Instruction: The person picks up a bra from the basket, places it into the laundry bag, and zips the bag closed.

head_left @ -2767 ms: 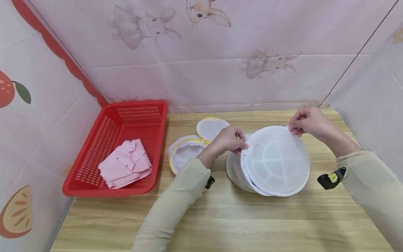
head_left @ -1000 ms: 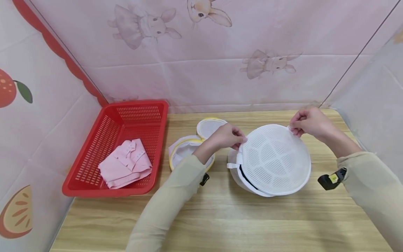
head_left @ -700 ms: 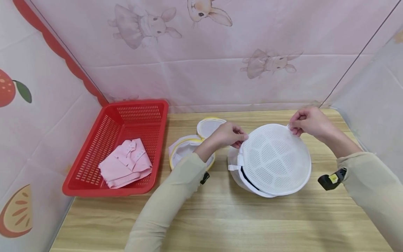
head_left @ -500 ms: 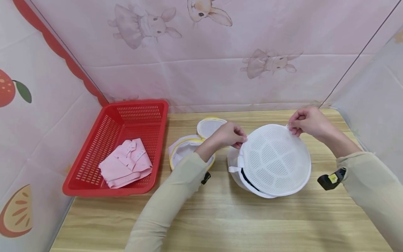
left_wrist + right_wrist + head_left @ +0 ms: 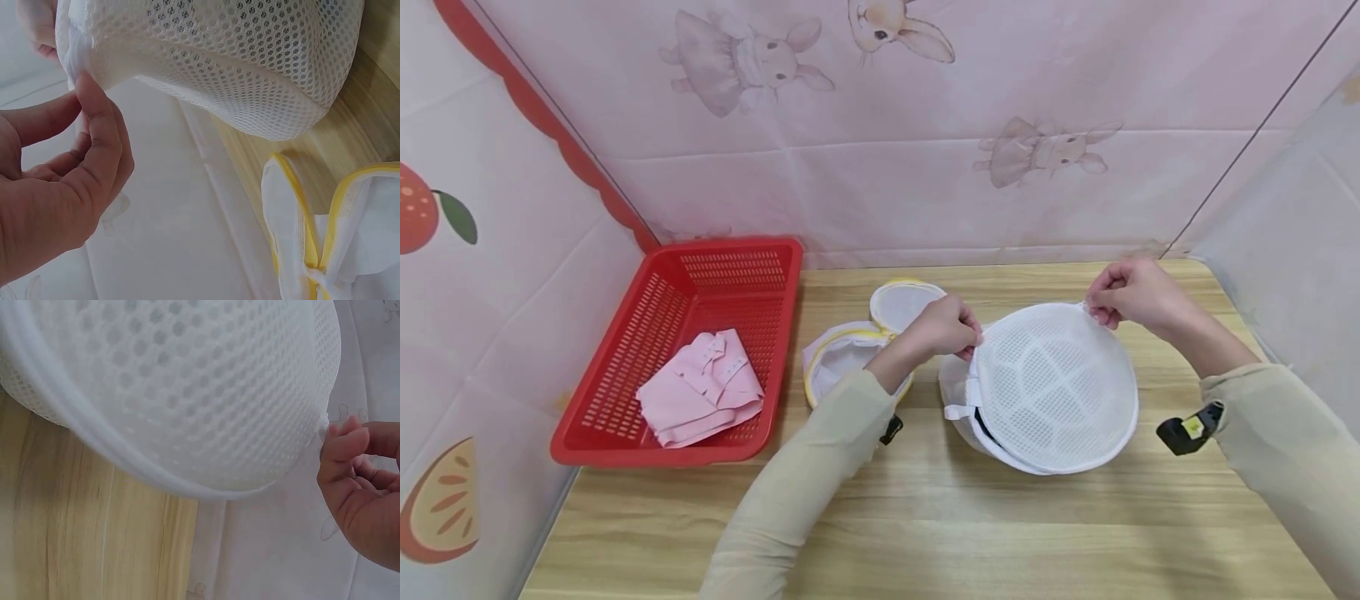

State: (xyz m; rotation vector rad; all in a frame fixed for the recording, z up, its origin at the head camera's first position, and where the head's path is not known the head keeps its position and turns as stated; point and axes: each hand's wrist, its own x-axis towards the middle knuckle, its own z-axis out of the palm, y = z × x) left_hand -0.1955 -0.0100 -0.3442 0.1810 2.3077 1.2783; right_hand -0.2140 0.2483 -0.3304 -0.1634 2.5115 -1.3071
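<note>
A white mesh laundry bag (image 5: 958, 379) stands on the table at centre right, its round lid (image 5: 1060, 387) tilted toward me. At the lid's left edge my left hand (image 5: 946, 327) pinches the bag's rim between thumb and fingers, close above a small white tab (image 5: 957, 412). Beneath that tab a gap along the rim shows something dark inside. My right hand (image 5: 1127, 292) pinches a small white piece at the lid's far right edge, likely the zipper pull. In the right wrist view, the mesh bulges toward these fingertips (image 5: 350, 434).
Left of the bag, a smaller white pouch (image 5: 820, 362) with yellow trim lies with its round flap (image 5: 906, 304) folded back, partly behind my left forearm. A red plastic basket (image 5: 782, 333) holding a folded pink garment (image 5: 703, 392) sits at the left. Printed cloth walls surround the wooden table (image 5: 1000, 533).
The left hand has shifted slightly along the rim, and the white tab and dark gap below it have come into view. The lid has tipped a little lower; the right hand hardly moves.
</note>
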